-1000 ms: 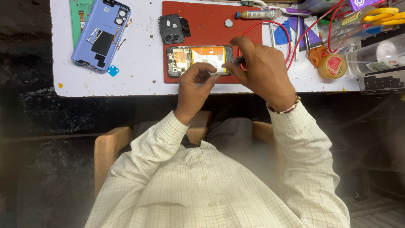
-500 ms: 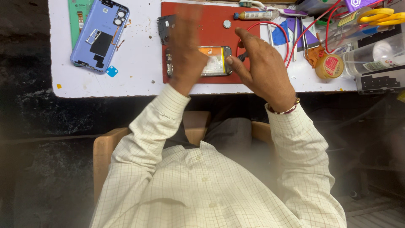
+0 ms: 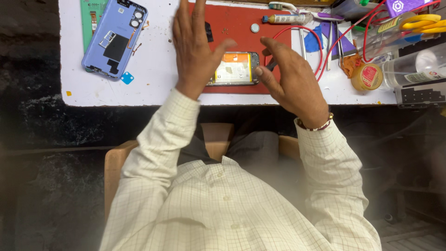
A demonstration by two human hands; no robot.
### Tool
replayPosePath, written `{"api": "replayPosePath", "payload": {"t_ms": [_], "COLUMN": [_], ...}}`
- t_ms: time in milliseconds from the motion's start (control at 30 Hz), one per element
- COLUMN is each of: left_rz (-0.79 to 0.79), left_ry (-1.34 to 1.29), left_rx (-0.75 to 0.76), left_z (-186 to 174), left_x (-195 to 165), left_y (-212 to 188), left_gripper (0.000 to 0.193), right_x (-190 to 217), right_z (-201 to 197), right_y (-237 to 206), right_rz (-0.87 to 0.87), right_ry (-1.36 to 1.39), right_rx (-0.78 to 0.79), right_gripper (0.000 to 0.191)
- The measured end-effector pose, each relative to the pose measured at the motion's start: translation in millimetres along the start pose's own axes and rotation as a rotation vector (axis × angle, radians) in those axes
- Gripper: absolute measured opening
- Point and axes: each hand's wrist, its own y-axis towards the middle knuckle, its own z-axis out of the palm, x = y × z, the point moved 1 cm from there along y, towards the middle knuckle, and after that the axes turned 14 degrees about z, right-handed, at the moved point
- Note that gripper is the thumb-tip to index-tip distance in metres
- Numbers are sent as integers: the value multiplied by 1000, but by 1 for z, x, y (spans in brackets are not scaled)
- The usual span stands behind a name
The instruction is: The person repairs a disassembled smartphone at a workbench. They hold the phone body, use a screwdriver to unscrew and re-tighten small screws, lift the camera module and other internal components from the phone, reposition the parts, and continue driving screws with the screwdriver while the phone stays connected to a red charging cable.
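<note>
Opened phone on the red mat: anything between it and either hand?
Nothing visible. The opened phone lies bare on the red mat; the left hand, open, is raised over its left end, the right hand at its right end.

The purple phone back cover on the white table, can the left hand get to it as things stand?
Probably yes. The left hand is raised, open and empty over the red mat, and the purple phone back cover lies uncovered just to its left on the white table.

Cream checked long-sleeved shirt (image 3: 223, 204); beaded bracelet (image 3: 318, 125) (possibly red and white) on right wrist.
</note>
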Motion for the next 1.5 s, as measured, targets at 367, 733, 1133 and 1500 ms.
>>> {"api": "replayPosePath", "payload": {"t_ms": [367, 733, 1133, 1500], "left_rz": [-32, 50, 148, 99], "left_ry": [67, 11, -268, -123], "left_rx": [39, 84, 131, 199], "left_z": [-1, 4, 13, 2], "left_x": [3, 12, -44, -27], "left_y": [6, 2, -6, -7], "left_gripper": [109, 112, 125, 111], "right_x": [3, 8, 12, 5], "right_z": [2, 3, 12, 7], "right_y": [-4, -7, -4, 0], "right_rz": [17, 31, 29, 53], "right_ry": [45, 54, 55, 106], "right_rx": [16, -19, -39, 14], "right_gripper": [53, 51, 48, 51]}}
